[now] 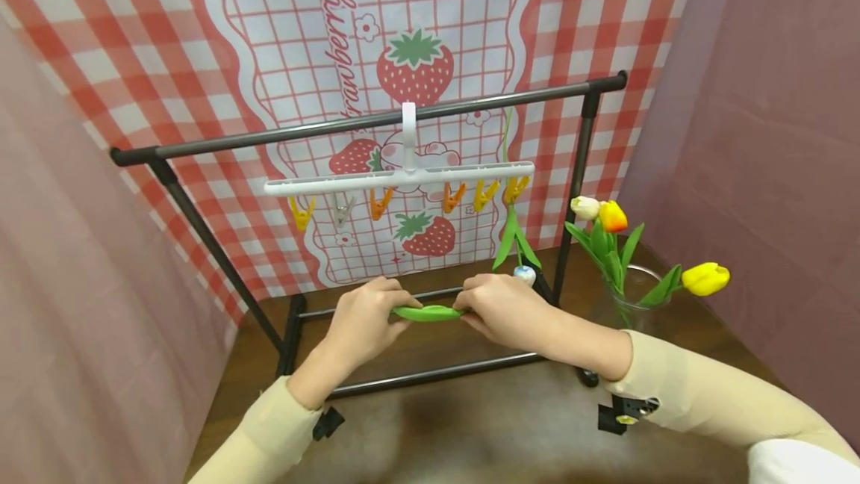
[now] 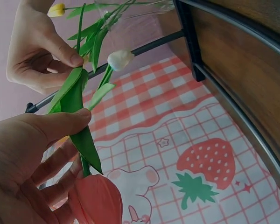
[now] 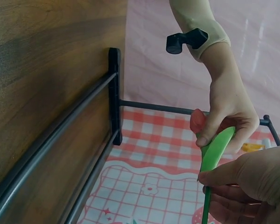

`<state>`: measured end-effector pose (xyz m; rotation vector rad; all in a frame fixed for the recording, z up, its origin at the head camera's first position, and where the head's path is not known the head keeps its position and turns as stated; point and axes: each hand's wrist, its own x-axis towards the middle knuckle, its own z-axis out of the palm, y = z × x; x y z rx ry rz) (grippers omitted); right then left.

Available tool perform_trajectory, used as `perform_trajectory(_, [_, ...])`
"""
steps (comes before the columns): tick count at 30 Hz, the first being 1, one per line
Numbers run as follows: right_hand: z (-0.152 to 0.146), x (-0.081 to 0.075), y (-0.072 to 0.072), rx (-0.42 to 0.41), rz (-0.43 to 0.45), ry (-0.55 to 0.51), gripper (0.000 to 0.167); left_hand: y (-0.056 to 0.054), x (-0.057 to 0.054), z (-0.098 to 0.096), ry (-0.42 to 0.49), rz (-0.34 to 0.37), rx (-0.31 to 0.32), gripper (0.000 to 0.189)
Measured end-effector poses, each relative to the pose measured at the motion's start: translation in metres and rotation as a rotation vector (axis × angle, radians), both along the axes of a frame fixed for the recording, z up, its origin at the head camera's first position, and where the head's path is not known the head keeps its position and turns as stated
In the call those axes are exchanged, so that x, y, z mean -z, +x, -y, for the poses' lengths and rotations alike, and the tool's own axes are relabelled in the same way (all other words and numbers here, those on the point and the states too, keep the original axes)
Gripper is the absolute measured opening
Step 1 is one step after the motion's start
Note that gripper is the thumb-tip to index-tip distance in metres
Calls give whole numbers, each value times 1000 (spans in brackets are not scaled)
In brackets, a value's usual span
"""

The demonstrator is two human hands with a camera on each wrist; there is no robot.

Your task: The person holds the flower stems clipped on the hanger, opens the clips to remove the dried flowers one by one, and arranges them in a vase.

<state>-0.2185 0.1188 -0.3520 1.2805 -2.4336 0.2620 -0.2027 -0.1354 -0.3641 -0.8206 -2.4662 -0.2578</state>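
Note:
A red artificial tulip with green leaves is stretched between both hands in front of a garment rack. My left hand pinches its leaf and stem near the bloom, thumb on the leaf. At the other end of the leaf, my right hand pinches the stem between thumb and fingers; bare stem runs on past it in the right wrist view. The head view shows the green leaf lying level between the hands, the bloom hidden behind the left hand. Above hangs a white clip hanger.
The dark metal rack spans the wooden table. Several yellow, orange and clear clips hang from the hanger; its rightmost yellow clip holds a blue-white tulip upside down. At right stands a glass vase with white, orange-yellow and yellow tulips.

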Motion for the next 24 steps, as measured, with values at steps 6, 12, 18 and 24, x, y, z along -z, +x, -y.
perform_trajectory(6, [-2, 3, 0, 3, 13, -15, 8, -1, 3, -2, 9, -34, 10, 21])
perform_trajectory(12, [-5, 3, -1, 22, 18, -27, 8, -2, 2, -3, 23, -62, 23, 23])
perform_trajectory(18, [-17, 2, -2, 103, -38, -48, 11, -6, 0, 0, 67, -147, 27, 35])
perform_trajectory(24, [-34, 0, -8, 192, -46, -88, 15, -16, 3, 7, 202, -61, -4, 62])
